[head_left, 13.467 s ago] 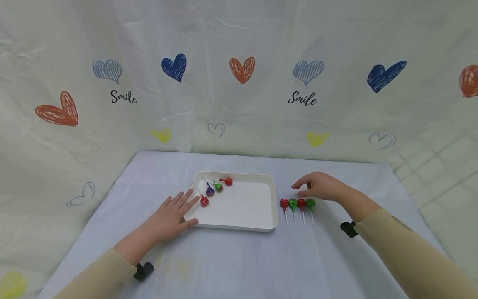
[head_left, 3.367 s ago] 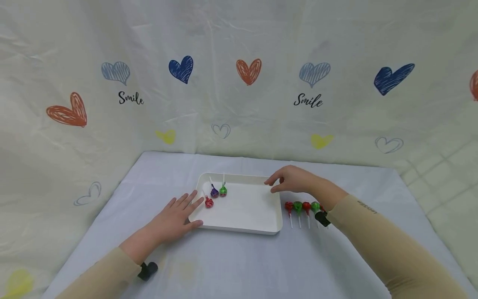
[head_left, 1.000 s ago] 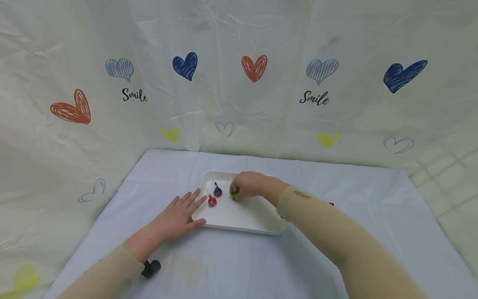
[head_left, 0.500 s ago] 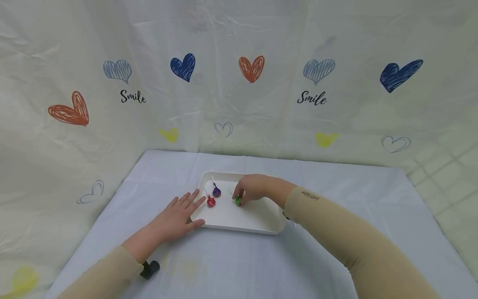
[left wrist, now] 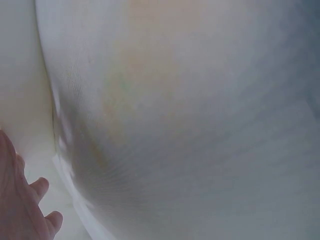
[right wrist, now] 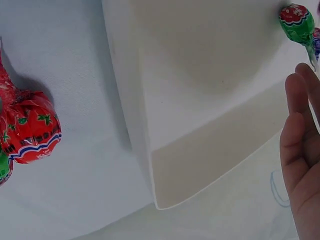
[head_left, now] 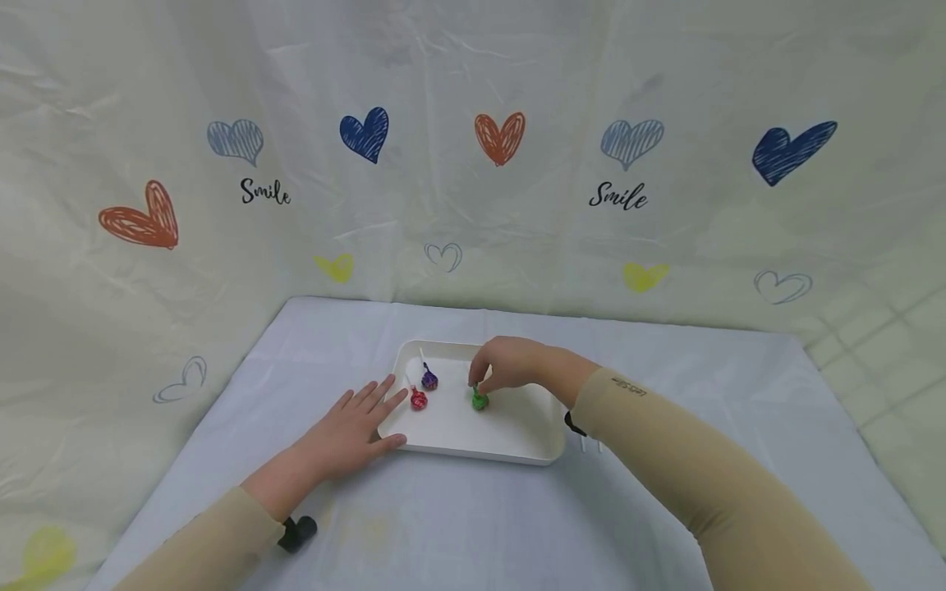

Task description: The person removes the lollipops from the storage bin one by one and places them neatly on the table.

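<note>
My left hand (head_left: pixel 342 439) lies with spread fingers at the left rim of the white tray (head_left: pixel 480 444); part of it shows in the left wrist view. With thumb and fingers, my right hand (head_left: pixel 513 362) pinches a green lollipop (head_left: pixel 479 401) by its stick, just above the middle of the tray. That lollipop's green and red wrapper (right wrist: pixel 297 24) appears beside the fingertips in the right wrist view. A purple lollipop (head_left: pixel 429 379) and a red lollipop (head_left: pixel 418 400) lie in the tray's left part, near the left fingertips.
Right of the tray, white sticks (head_left: pixel 582 444) poke out from under the right sleeve, which hides the lollipop row. A red-wrapped lollipop (right wrist: pixel 37 130) from there fills the right wrist view's left side. A heart-patterned curtain (head_left: pixel 502 205) hangs behind the table.
Earlier, a red lollipop left the tray and the row at right grew. The right hand then took the green lollipop and has drawn it slightly right and frontward. The left hand stays put.
</note>
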Tool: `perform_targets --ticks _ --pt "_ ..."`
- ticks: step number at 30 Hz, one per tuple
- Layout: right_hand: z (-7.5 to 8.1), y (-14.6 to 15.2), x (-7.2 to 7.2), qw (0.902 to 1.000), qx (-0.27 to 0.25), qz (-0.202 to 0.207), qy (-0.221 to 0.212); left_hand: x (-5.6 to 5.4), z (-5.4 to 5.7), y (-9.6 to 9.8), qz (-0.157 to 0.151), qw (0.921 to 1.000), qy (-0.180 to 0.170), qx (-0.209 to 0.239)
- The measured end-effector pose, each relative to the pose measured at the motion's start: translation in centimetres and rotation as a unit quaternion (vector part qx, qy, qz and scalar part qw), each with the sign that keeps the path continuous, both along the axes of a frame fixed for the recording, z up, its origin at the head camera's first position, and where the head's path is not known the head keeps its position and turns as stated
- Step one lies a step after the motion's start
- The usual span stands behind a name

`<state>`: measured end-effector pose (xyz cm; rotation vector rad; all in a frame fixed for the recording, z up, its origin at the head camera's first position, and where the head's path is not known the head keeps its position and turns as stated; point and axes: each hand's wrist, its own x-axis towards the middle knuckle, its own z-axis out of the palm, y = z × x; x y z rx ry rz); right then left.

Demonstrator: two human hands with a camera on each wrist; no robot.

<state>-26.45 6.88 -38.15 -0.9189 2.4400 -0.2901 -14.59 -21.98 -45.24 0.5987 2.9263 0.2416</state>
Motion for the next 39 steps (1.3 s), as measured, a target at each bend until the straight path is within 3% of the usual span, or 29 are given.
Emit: perform_targets --ticks 8,23,31,39 --pt "-0.4 0.7 -0.4 0.9997 0.008 0.011 0.018 0.0 -0.1 0.0 -0.002 1.0 0.005 0.003" --pt "-1.8 -0.1 -0.2 0.9992 0.035 -0.019 0.005 0.0 -0.4 -0.2 0.0 1.0 0.006 0.005" --pt "-1.6 -0.9 0.5 0.9993 0.026 -0.011 -0.026 -0.1 -0.4 -0.2 0.001 1.0 0.003 0.006" --pt "-1.6 -1.6 1.6 0.9995 0.018 0.006 -0.026 -0.1 -0.5 -0.2 0.003 1.0 0.0 -0.001"
